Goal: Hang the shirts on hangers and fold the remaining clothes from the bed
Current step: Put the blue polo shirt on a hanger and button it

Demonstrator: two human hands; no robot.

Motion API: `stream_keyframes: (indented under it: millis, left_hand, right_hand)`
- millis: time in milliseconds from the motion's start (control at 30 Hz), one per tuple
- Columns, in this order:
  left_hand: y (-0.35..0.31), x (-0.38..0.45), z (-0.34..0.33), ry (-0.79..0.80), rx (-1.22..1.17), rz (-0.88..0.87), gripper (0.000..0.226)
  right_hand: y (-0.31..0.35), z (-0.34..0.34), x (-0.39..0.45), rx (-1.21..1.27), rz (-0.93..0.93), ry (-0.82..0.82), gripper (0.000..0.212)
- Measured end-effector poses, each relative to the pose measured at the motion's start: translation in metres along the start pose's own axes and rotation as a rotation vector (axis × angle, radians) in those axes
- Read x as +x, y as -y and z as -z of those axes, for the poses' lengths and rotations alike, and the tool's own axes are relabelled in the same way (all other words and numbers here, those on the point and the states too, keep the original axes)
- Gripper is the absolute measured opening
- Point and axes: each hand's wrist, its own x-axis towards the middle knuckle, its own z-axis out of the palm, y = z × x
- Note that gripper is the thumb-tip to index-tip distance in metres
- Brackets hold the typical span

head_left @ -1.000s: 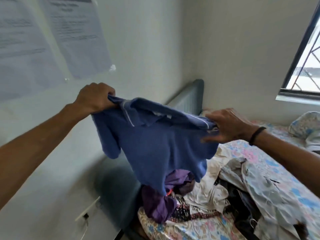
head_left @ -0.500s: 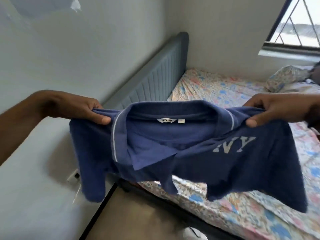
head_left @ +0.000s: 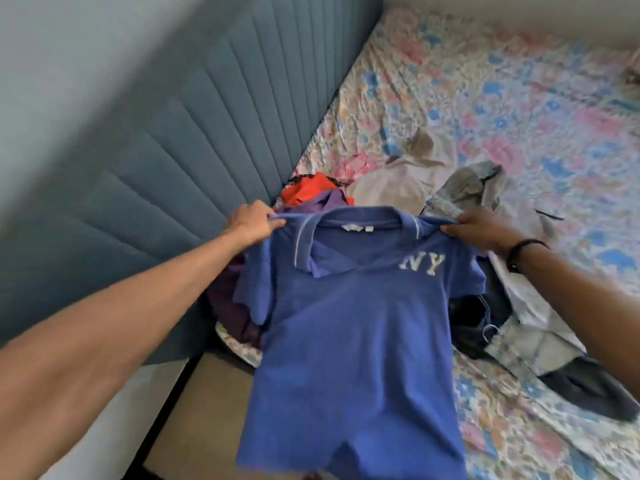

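Note:
A blue polo shirt [head_left: 353, 334] with white "NY" letters hangs spread out in front of me, collar up. My left hand [head_left: 251, 221] pinches its left shoulder and my right hand [head_left: 481, 228] pinches its right shoulder. The shirt hangs over the bed's near edge and hides part of the clothes pile behind it. In that pile lie an orange garment [head_left: 306, 192], a purple one [head_left: 325, 202], a beige shirt [head_left: 391, 181] and a grey-patterned shirt [head_left: 485, 188].
The bed [head_left: 519, 98] has a floral sheet, with dark clothes [head_left: 481, 317] lying at my right. A padded blue-grey headboard [head_left: 173, 150] runs along the left. Brown floor [head_left: 204, 410] shows below the shirt.
My view has tilted down toward the bed. The shirt, held bunched and level before, now hangs full length from its shoulders, over the clothes pile.

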Motion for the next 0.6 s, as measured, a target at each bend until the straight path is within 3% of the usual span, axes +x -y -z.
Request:
stream_keyframes:
  millis: [100,167,233,300,367,433,500,600]
  left_hand:
    - [-0.026,0.079,-0.024,-0.136,-0.097,0.083,0.044]
    - [-0.035,0.116,-0.031,-0.207,-0.135,0.001,0.051]
    - [-0.029,0.146,-0.042,-0.205,-0.139,-0.078,0.054]
    - [-0.018,0.159,-0.046,-0.093,-0.129,-0.117,0.059]
    - [-0.009,0.163,-0.043,0.126,-0.107,-0.134,0.067]
    - [0.002,0.161,-0.039,0.341,-0.030,-0.192,0.056]
    - [0.011,0.161,-0.035,0.481,0.061,-0.238,0.049]
    - [0.015,0.174,-0.005,0.622,0.203,-0.230,0.046]
  right_hand:
    - [-0.006,-0.013,0.077,-0.006,-0.035,-0.202,0.054]
    - [-0.002,-0.018,0.106,-0.038,0.018,-0.301,0.061]
    - [-0.008,-0.021,0.126,-0.100,0.105,-0.301,0.065]
    - [-0.017,-0.018,0.135,-0.160,0.178,-0.110,0.067]
    - [-0.033,-0.011,0.138,-0.358,0.122,0.245,0.064]
    - [-0.057,-0.013,0.134,-0.560,0.092,0.459,0.050]
    - [-0.080,-0.015,0.125,-0.492,0.093,0.419,0.029]
    - [-0.099,0.012,0.113,0.086,-0.058,0.170,0.024]
